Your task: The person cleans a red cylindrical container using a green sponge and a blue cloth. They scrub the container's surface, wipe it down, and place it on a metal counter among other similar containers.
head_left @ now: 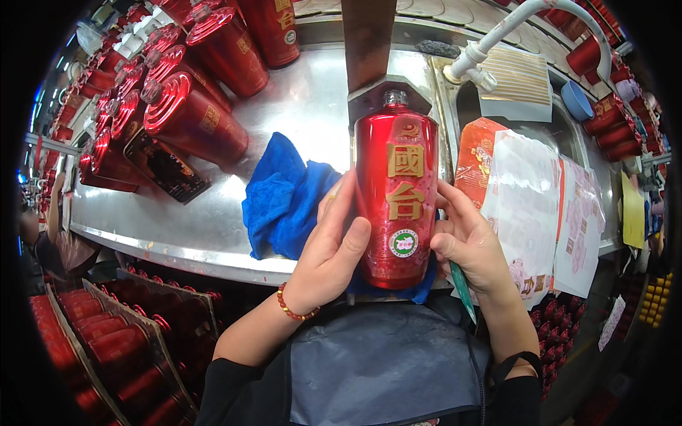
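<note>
A glossy red bottle [367, 175] with a clear neck lies before me, neck pointing away. Large gold characters and a round green-and-white sticker [403, 243] face up. My left hand [327, 258] grips its left side, thumb on the near part and fingers along the edge. On the other side, my right hand [471, 245] curls its fingers around the bottle's flank. A pointed green tool [462, 293] is tucked in that hand and sticks out towards me; its other end is hidden. Crumpled blue cloth [287, 202] lies beside my left hand, and more blue cloth shows under the bottle.
Several red bottles [197, 120] stand at the left of the metal bench [208, 218], a smartphone [166, 166] leaning on them. A brown post [367, 42] rises behind. To the right are printed sheets [525, 197], a white faucet [474, 58] and a blue bowl [576, 101]. Bottle crates [133, 319] stand lower left.
</note>
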Tool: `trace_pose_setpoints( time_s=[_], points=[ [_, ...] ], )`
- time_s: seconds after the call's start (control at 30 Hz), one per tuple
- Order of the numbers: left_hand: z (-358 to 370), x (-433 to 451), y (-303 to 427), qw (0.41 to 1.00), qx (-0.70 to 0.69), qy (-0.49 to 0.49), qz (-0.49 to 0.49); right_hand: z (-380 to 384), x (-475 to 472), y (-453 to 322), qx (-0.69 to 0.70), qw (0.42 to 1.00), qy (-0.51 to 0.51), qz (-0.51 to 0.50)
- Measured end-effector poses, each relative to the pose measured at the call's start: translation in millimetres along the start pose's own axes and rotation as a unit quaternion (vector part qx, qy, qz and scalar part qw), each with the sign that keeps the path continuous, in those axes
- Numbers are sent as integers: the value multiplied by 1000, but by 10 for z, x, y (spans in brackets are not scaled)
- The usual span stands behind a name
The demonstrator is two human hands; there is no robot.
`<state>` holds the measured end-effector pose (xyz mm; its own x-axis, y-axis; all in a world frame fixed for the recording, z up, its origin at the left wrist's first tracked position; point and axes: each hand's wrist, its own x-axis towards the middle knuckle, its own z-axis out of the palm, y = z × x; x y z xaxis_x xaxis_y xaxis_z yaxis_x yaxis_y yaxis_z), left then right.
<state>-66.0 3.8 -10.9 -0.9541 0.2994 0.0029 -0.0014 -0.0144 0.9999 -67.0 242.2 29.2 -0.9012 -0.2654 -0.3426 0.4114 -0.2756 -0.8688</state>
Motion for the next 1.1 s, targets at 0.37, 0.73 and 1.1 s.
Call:
trace_pose_setpoints(
  time_s=[0.37, 0.73, 1.1],
  points=[
    [48, 7, 49, 999, 40, 9, 9, -3, -2, 52, -17, 1000, 3, -4],
    [33, 13, 2, 1000, -7, 2, -14, -28, 60, 85, -28, 999, 24, 20],
    [-54, 7, -135, 997, -65, 17, 24, -128, -40, 101, -12, 1000, -23, -14]
  ],
)
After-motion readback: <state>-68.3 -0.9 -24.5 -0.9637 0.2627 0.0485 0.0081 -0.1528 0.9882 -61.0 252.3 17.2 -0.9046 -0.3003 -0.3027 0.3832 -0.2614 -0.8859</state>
